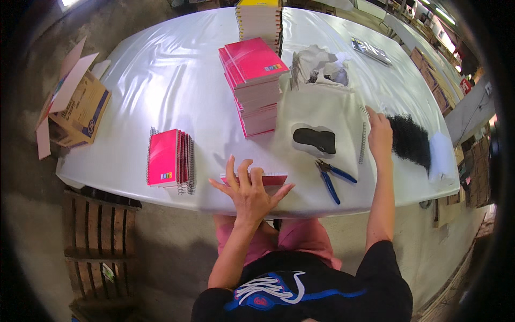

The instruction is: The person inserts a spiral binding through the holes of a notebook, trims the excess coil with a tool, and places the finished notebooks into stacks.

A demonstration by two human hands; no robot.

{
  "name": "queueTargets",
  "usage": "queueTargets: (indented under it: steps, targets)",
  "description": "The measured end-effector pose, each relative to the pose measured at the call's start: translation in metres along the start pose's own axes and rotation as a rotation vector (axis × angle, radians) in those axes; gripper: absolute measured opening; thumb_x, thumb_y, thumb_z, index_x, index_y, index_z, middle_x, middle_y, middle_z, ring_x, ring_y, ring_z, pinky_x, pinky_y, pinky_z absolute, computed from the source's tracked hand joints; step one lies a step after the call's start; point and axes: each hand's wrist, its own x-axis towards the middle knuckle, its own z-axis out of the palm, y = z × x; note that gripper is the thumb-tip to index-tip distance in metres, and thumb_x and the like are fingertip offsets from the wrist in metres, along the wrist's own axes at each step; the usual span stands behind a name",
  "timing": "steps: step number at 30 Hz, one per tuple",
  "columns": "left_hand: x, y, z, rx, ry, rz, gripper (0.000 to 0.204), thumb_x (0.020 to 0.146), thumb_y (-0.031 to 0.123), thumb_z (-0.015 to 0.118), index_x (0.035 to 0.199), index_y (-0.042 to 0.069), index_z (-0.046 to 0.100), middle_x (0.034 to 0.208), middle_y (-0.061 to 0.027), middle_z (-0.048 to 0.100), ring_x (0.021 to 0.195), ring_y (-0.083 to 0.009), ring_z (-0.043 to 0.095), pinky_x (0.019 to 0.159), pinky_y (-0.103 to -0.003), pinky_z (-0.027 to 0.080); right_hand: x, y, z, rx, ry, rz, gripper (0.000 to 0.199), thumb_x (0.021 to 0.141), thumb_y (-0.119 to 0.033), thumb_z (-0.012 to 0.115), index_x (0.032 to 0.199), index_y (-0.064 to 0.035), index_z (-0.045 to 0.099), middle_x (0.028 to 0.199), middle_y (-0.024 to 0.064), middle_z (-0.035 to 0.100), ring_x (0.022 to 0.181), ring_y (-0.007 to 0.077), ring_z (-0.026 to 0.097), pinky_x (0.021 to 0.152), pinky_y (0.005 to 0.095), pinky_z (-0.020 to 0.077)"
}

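Note:
My left hand point(247, 190), fingers spread and slightly bent, is over a red notebook block point(274, 179) near the table's front edge; it covers much of the block. My right hand point(380, 131) reaches forward, its fingers closed at the upper end of a thin spiral binding coil point(363, 144). Beside that hand, to the right, lies a heap of black spiral coils point(410, 140). Blue-handled cutters point(333, 178) rest with jaws apart between my hands. Beyond them is a flat black rounded piece point(314, 141). On the left stand several red notebooks with coils point(165, 158).
A tall stack of red notebook blocks point(256, 88) rises mid-table, with a yellow-topped stack point(259, 21) behind. Crumpled wrapping point(320, 67) lies to its right. An opened cardboard box point(80, 110) is at the left edge, a white roll point(441, 158) at the right, a wooden chair point(102, 231) lower left.

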Motion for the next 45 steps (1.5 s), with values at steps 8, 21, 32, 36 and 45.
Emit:
queueTargets:
  steps: [8,21,32,36,45]
  targets:
    - [0.001,-0.006,0.022,-0.046,0.222,-0.019,0.057,0.053,0.052,0.080,0.084,0.013,0.052,0.108,-0.0063,0.052,0.110,-0.0344,0.046,0.087,-0.053,0.031,-0.057,-0.123,-0.046,0.950,-0.614,-0.029,0.024,0.088,-0.008,0.059,0.111,-0.0084,0.066,0.084,0.0076,0.057,0.078,0.0176,0.054,0.072,0.0267,0.0434]
    - [-0.002,-0.004,0.020,-0.050,0.222,-0.033,0.054,0.050,0.049,0.080,0.083,0.016,0.052,0.104,-0.0044,0.051,0.111,-0.0308,0.045,0.088,-0.056,0.028,-0.057,-0.142,-0.028,0.990,-0.838,-0.259,0.024,0.090,-0.011,0.054,0.112,-0.0102,0.062,0.079,0.0102,0.058,0.073,0.0228,0.057,0.069,0.0322,0.0456]
    - [-0.003,-0.013,0.018,-0.006,0.159,0.055,0.057,0.057,0.061,0.073,0.087,0.016,0.056,0.095,-0.0035,0.049,0.099,-0.0258,0.048,0.086,-0.055,0.030,-0.049,-0.152,-0.042,0.757,-0.721,-0.343,0.035,0.090,-0.017,0.056,0.123,-0.0100,0.052,0.077,0.0129,0.061,0.070,0.0248,0.060,0.066,0.0326,0.0476]
    - [-0.003,-0.015,0.016,-0.046,0.162,0.072,0.058,0.056,0.062,0.073,0.087,0.016,0.058,0.098,-0.0032,0.050,0.098,-0.0256,0.048,0.084,-0.054,0.030,-0.053,-0.144,-0.034,0.831,-0.916,-0.328,0.034,0.088,-0.016,0.058,0.121,-0.0097,0.054,0.092,0.0139,0.064,0.080,0.0254,0.063,0.073,0.0324,0.0488]
    - [0.004,-0.020,0.001,-0.264,0.172,0.040,0.059,0.045,0.051,0.083,0.074,0.007,0.056,0.114,-0.0166,0.049,0.110,-0.0394,0.042,0.091,-0.052,0.036,-0.028,-0.106,0.001,0.184,-0.524,-0.424,0.055,0.077,-0.014,0.060,0.130,-0.0149,0.048,0.132,0.0132,0.047,0.116,0.0340,0.049,0.088,0.0408,0.0451]
